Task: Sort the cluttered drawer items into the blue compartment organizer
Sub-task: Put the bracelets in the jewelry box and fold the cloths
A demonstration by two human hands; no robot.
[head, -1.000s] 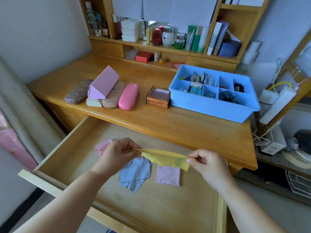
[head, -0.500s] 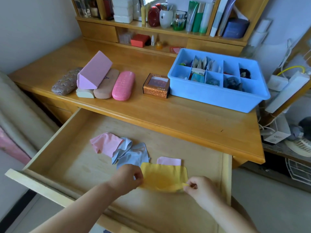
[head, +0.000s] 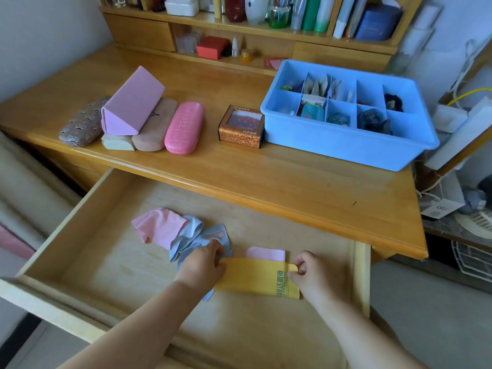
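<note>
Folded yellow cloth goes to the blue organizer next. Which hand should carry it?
Right, probably. The right hand already pinches the yellow cloth at its right end, and the blue organizer stands on the desk at the right, on that hand's side. The left hand holds the far end.

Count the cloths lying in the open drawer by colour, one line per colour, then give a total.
Yellow: 1, the yellow cloth, folded flat, with a hand at each end.
Pink: 2, a crumpled pink cloth and a folded pink cloth partly under the yellow one.
Light blue: at least 1, the crumpled blue cloth; it may be two overlapping.
Total: 4 at least.
</note>
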